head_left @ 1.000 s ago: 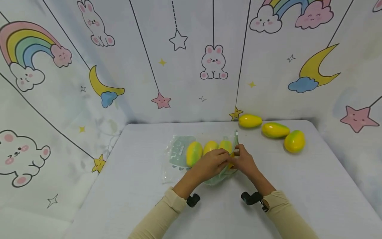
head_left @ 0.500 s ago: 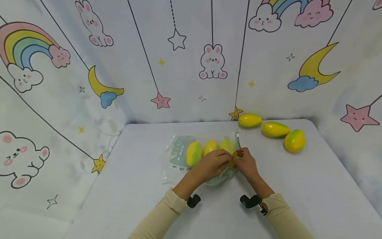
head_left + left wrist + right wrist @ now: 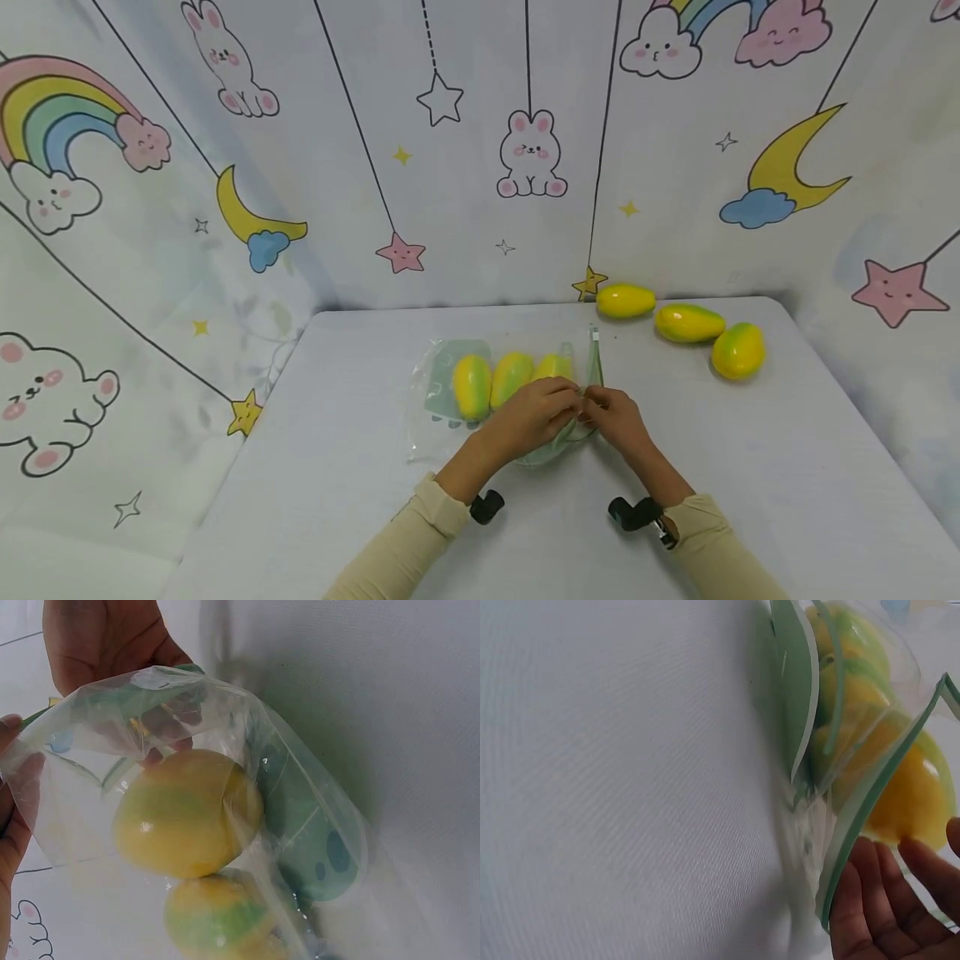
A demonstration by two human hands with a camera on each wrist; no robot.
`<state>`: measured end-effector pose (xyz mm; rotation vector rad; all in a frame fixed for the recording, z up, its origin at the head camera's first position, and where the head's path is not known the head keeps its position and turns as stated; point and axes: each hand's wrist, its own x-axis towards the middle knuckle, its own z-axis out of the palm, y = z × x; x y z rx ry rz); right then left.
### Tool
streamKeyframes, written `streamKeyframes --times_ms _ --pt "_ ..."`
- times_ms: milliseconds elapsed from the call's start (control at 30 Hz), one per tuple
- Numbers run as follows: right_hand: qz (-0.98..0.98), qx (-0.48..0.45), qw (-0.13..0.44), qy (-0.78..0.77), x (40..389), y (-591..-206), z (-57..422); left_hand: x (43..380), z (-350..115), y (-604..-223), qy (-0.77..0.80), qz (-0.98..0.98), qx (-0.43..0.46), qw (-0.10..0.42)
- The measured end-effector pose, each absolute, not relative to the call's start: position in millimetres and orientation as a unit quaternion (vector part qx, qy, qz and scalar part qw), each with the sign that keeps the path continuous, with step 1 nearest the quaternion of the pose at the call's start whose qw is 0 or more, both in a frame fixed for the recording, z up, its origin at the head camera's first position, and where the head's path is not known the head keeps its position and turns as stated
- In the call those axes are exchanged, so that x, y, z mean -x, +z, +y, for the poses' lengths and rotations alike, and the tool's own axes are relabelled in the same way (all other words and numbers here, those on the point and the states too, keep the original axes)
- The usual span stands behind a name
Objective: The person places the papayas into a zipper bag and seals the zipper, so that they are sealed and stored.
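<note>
Left hand point(image 3: 536, 408) pinches zip bag point(image 3: 450, 379) at its rim, right hand point(image 3: 618, 421), fingers near-straight, touches nearest mango point(image 3: 911, 801); best nudge it gently toward surface's point(image 3: 322, 467) left edge, mouth wide.

Here's the clear, green-edged bag point(image 3: 447, 379), mouth gaping at the right fingers point(image 3: 932, 874), at least three yellow-green fruits point(image 3: 512, 382) lined up inside beyond them
</note>
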<state>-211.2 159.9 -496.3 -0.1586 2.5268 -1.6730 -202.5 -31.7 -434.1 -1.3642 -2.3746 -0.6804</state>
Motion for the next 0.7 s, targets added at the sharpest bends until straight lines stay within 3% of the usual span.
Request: streamKeyframes --times_ms 133,367,533,633,700 --pt "0.822 0.037 -0.003 -0.568 211.2 -493.3 163.1 202.9 -32.4 -435.5 -0.237 -0.832 0.475 0.161" --pt "0.825 -0.054 -0.207 -0.523 227.2 -488.9 192.6 204.2 -33.3 -441.5 -0.242 -0.833 0.469 0.166" --pt "0.851 -0.039 -0.33 -0.407 241.1 -485.1 223.0 204.8 -33.7 -444.9 -0.242 -0.83 0.472 0.171" --pt "0.867 -0.01 -0.357 -0.347 249.4 -478.4 241.1 204.8 -34.0 -445.4 -0.24 -0.832 0.47 0.167" --pt "0.891 -0.013 -0.33 -0.313 253.4 -471.7 253.1 204.6 -34.4 -445.9 -0.241 -0.834 0.469 0.163"
